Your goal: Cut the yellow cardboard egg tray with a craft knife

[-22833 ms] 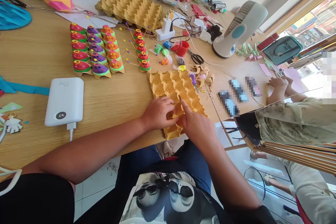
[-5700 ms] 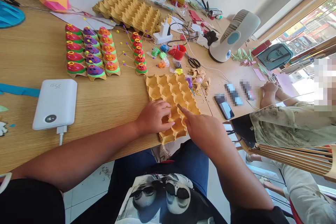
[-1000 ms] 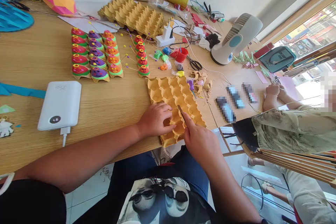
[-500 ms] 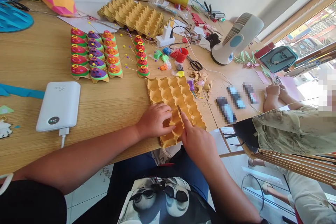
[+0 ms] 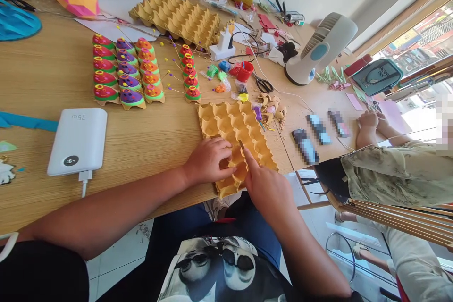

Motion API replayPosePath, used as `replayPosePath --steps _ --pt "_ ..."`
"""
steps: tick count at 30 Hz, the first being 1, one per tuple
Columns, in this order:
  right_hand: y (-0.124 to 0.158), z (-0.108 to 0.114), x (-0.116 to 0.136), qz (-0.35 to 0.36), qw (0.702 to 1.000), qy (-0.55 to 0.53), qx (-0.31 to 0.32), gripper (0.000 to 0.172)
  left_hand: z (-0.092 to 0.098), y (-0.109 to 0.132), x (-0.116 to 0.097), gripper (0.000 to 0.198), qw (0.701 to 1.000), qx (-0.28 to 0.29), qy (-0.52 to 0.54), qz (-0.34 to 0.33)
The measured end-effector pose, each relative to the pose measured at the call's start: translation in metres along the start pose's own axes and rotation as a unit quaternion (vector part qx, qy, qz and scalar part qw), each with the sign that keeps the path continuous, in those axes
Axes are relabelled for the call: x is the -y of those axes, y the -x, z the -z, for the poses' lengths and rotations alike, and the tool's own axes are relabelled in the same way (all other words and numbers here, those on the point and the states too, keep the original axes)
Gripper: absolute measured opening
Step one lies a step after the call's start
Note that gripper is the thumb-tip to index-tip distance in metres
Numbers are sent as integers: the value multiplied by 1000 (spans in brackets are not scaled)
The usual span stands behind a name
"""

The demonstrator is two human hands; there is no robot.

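A yellow cardboard egg tray (image 5: 221,112) lies at the table's front edge, its near end jutting past the edge. My left hand (image 5: 208,159) rests on the tray's left side, fingers curled over the cups and thumb pressed on them. In my right hand (image 5: 267,186) is a knife, its handle hidden in the fist. The index finger is stretched along the back of the thin knife blade (image 5: 241,144), whose tip touches the middle of the tray. Beyond the tray stand rows of painted egg-cup figures (image 5: 130,96) in red, purple and orange, with bead-tipped feelers.
Left lies a white power bank (image 5: 78,141) with a cable. Behind the tray are another egg tray (image 5: 177,16), a red cup (image 5: 244,71), black scissors (image 5: 262,83) and cut scraps (image 5: 274,106). A fan (image 5: 320,49) and several phones (image 5: 305,145) are right, near another person's hands (image 5: 370,120).
The view has shifted very slightly. Both hands, the knife and the tray keep nearly the same positions.
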State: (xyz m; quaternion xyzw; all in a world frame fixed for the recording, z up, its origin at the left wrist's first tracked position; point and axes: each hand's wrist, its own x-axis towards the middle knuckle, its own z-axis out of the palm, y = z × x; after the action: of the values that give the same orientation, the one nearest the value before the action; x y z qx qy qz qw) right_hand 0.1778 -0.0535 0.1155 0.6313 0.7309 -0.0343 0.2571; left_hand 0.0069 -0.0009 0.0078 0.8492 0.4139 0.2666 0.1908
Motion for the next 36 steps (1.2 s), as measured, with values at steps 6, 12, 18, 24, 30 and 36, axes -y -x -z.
replayPosePath --steps 6,12,18,24,30,36 --pt "-19 0 5 8 1000 1 -25 65 0 -1 1 30 1000 6 3 -7" --pt "-18 -6 7 0 999 -3 -36 73 0 -1 1 32 1000 -5 -1 -14" --pt "-16 -15 9 -8 999 -7 -53 72 -2 -1 2 29 999 -25 3 -24" --pt "4 -9 0 -6 999 -39 -21 65 -5 0 4 29 999 -30 -4 -20" --pt "19 -15 -7 -4 998 -57 -40 63 -5 1 4 28 999 -34 -4 -21" --pt "38 -27 -33 -33 988 -116 -98 56 -6 1 4 25 999 -36 -6 -24"
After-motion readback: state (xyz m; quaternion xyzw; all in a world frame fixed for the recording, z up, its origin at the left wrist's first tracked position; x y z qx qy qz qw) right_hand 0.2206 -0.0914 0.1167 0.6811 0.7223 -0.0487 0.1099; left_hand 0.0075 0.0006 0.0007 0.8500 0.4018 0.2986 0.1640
